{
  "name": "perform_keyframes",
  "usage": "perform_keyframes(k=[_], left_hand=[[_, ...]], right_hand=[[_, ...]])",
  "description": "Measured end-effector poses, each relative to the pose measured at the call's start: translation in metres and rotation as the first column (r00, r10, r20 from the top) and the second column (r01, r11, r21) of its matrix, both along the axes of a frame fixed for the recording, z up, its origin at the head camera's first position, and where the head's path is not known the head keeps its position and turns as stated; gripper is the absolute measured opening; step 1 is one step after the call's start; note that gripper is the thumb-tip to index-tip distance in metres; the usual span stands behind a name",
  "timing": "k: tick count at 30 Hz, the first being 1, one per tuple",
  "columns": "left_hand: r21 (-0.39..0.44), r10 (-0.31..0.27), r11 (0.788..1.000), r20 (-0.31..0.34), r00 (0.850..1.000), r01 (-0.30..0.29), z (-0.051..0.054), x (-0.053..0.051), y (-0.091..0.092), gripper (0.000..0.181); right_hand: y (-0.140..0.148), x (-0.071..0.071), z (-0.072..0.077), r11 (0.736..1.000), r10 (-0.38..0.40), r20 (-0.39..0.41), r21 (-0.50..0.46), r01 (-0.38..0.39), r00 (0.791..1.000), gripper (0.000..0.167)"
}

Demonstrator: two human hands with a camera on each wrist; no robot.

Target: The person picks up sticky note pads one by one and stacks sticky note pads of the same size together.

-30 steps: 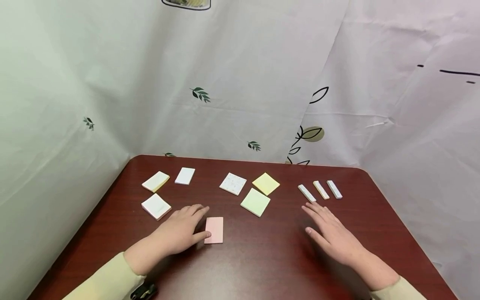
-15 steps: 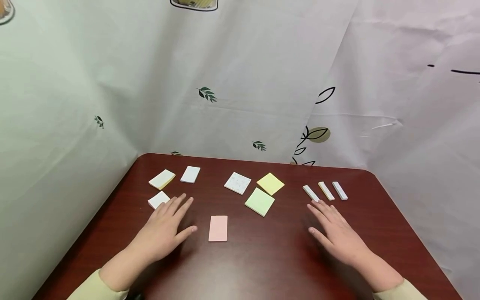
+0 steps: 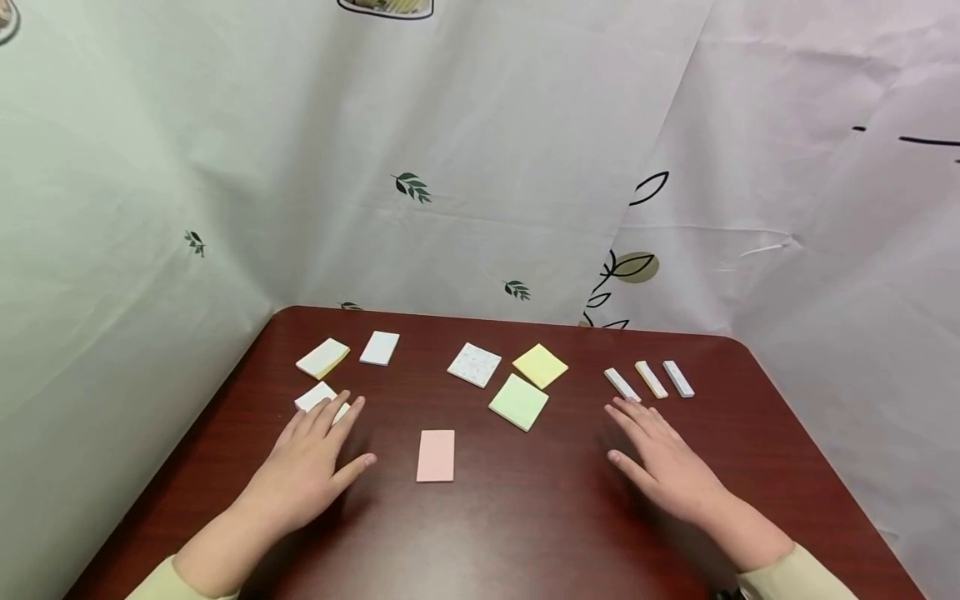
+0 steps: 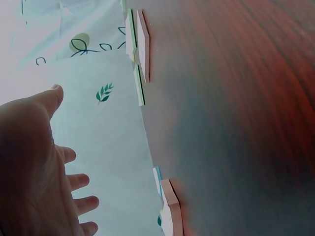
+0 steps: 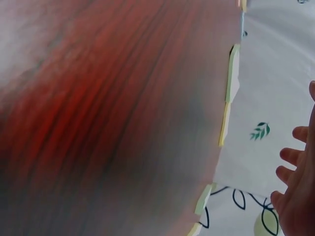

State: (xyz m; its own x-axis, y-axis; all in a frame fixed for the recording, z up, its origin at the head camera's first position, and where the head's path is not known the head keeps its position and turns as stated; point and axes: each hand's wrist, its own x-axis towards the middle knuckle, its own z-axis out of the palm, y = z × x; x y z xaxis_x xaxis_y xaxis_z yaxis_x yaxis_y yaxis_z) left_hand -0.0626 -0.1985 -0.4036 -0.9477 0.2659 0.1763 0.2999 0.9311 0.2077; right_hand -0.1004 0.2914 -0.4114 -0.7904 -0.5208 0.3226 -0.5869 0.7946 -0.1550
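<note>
My left hand (image 3: 303, 467) hovers over the left part of the table, fingers spread and nothing held. Its fingertips partly hide a white sticky note pad (image 3: 317, 396) in the head view. To its right lies a pink sticky note pad (image 3: 436, 456), apart from the hand. On the other side my right hand (image 3: 663, 458) is also spread and holds nothing. Just beyond its fingertips is a narrow strip pad (image 3: 622, 384). In the left wrist view the left hand's fingers (image 4: 78, 182) stand clear of the pads; the right wrist view shows the right fingers (image 5: 290, 156) likewise.
Farther back on the dark red table (image 3: 487, 533) lie a white pad with a yellow edge (image 3: 323, 358), a white pad (image 3: 379, 348), a patterned pad (image 3: 474, 365), a yellow pad (image 3: 540, 366) and a green pad (image 3: 519, 402). Two more strips (image 3: 651, 379) sit right. Printed cloth (image 3: 480, 167) hangs behind.
My left hand has let go of the pink pad's edge and drawn back to the left, over the white pad. The right hand has stayed nearly in place. The camera view shifted slightly.
</note>
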Motion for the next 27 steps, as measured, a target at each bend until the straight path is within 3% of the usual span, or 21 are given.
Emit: perform_keyframes(k=[7,14,27], left_hand=[[0.007,0.01,1.0,-0.004,1.0,-0.01,-0.001,0.004,-0.003,0.078],[-0.008,0.023,1.0,-0.022,0.999,-0.023,-0.001,0.005,-0.006,0.077],[-0.018,0.029,0.999,-0.013,1.0,-0.029,-0.005,0.004,-0.008,0.076]], right_hand=[[-0.025,-0.003,0.001,1.0,-0.004,0.137,-0.011,0.006,0.991,0.063],[-0.068,-0.008,0.0,0.998,0.056,0.227,0.011,-0.06,0.972,0.064],[-0.14,-0.02,-0.005,0.977,0.159,0.286,0.093,-0.193,0.945,0.065]])
